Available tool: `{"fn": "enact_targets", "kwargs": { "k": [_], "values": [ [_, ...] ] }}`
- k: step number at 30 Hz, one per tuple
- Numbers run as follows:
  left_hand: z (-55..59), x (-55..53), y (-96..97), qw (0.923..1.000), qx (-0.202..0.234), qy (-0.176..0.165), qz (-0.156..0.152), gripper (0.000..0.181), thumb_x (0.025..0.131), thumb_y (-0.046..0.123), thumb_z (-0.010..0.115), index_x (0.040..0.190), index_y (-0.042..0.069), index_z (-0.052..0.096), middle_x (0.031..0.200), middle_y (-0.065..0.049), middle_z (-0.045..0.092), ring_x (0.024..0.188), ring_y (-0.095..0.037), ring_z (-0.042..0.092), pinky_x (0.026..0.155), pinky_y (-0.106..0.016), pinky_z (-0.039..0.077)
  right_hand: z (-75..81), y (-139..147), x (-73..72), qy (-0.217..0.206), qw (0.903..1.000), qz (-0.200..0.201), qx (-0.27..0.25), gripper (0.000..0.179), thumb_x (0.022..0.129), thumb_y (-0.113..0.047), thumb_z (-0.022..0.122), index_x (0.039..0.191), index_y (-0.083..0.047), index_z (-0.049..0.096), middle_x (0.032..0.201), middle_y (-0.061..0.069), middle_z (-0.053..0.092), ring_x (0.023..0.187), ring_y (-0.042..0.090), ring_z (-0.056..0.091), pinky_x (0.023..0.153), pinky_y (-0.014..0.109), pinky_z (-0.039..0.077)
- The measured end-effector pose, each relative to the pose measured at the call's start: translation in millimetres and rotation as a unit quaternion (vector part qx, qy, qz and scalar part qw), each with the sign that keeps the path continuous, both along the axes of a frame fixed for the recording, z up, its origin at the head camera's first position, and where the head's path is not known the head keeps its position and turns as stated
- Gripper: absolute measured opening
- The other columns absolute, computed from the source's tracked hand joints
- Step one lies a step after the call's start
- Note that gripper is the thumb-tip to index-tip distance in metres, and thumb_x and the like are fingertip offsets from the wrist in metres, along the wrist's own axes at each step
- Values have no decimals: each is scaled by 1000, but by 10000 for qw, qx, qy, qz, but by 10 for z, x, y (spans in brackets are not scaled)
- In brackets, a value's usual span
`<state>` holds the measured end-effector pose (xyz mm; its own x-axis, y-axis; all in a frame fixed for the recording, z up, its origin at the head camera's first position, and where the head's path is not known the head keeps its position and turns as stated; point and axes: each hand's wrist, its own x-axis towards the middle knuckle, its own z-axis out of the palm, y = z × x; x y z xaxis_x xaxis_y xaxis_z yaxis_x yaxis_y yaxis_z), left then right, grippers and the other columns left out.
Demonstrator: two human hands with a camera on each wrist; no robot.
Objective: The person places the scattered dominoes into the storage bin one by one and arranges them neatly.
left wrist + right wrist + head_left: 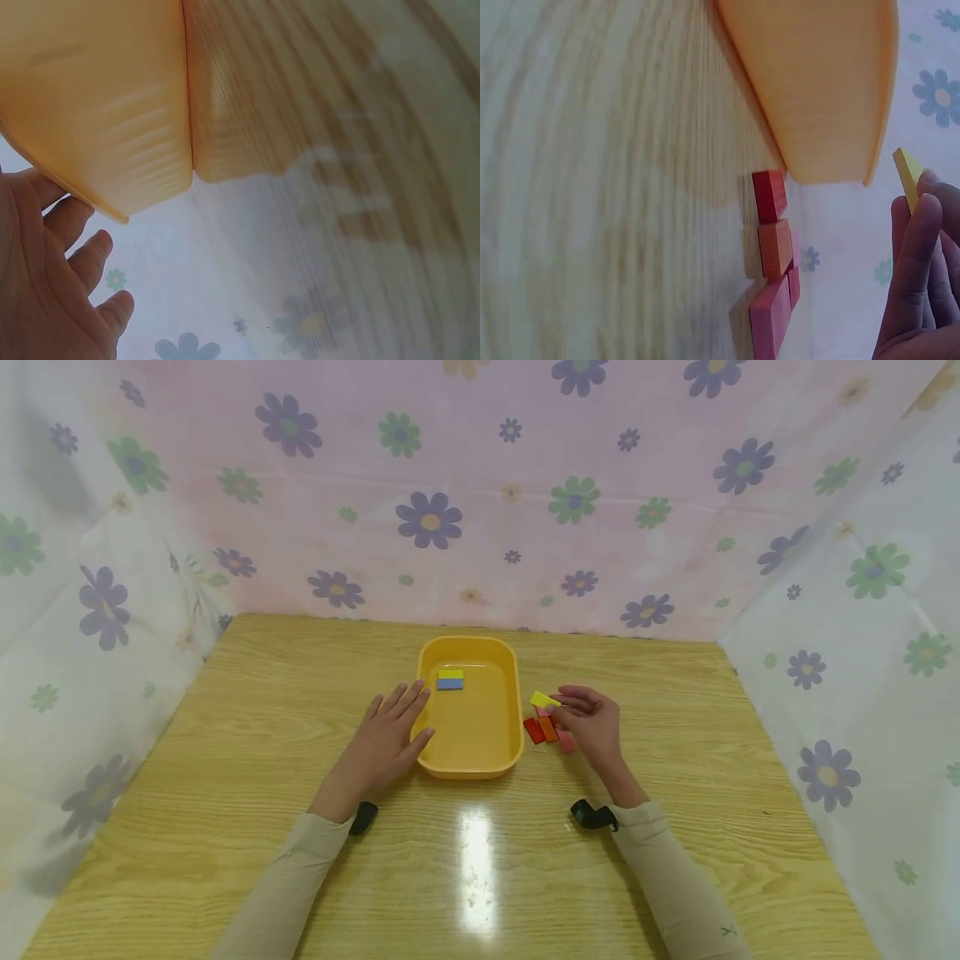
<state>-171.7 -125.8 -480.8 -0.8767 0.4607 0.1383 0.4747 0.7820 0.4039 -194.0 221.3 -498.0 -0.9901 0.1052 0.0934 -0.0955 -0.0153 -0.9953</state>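
My right hand (592, 722) pinches a yellow block (543, 699) between thumb and fingers, raised above several loose blocks on the table. In the right wrist view the yellow block (907, 176) sticks out from the fingertips. Below it lie a red block (534, 730), an orange block (548, 728) and pink blocks (566, 742). My left hand (386, 735) rests on the left rim of a yellow plastic tray (472, 772), fingers extended. Inside the tray, near its far left corner, a yellow block (451, 674) lies against a blue block (450, 684).
The wooden table (300, 652) ends at a flowered curtain (480, 568) behind and at both sides. Black wrist devices (592, 815) show at both cuffs. The loose blocks lie just right of the tray.
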Motion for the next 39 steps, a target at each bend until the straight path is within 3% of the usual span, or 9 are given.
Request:
{"fn": "enact_targets", "kwargs": {
  "k": [9, 17, 25, 30, 34, 39],
  "values": [
    [3, 4, -4, 10000, 15, -29, -8, 66, 108, 41, 47, 161, 8, 29, 170, -7, 19, 157, -32, 16, 124, -61, 10, 28, -118, 80, 24, 10000, 27, 81, 43, 83, 3, 81, 119, 17, 64, 91, -6, 78, 84, 10, 76, 69, 24, 61],
    [9, 1, -2, 10000, -29, -15, -10, 65, 108, 41, 46, 161, 9, 28, 170, -7, 20, 157, -31, 16, 125, -60, 10, 69, -207, 105, 109, 9998, 121, -77, 34, 86, 6, 77, 115, 18, 64, 112, 25, 73, 88, 13, 76, 72, 30, 62],
    [-15, -11, -1, 10000, -29, 1, -17, 66, 108, 42, 46, 161, 8, 28, 169, -7, 20, 157, -32, 16, 125, -60, 10, 146, -308, 103, 227, 9997, 96, -83, 29, 85, 8, 77, 112, 13, 69, 107, 24, 75, 89, 11, 75, 80, 27, 61],
    [-27, -18, -4, 10000, -34, -2, -8, 66, 108, 43, 45, 161, 9, 28, 170, -6, 19, 158, -30, 14, 125, -59, 9, 206, -384, 98, 21, 9994, 90, -331, 33, 86, 6, 77, 117, 11, 67, 114, 30, 71, 87, 12, 76, 74, 26, 61],
    [-29, -19, -6, 10000, -37, 5, -4, 66, 108, 43, 45, 161, 8, 28, 170, -6, 19, 158, -30, 14, 125, -59, 9, 228, -433, 93, -104, 9987, 113, -484, 36, 87, 5, 76, 122, 6, 67, 111, 23, 74, 83, 11, 76, 72, 32, 63],
    [-28, -20, -5, 10000, -44, 6, -7, 65, 108, 43, 46, 161, 8, 29, 170, -6, 19, 157, -30, 15, 125, -59, 9, 257, -503, 82, -317, 9983, 108, -470, 45, 86, 2, 79, 128, -3, 65, 95, -1, 79, 81, 12, 76, 70, 37, 63]
  ]
}}
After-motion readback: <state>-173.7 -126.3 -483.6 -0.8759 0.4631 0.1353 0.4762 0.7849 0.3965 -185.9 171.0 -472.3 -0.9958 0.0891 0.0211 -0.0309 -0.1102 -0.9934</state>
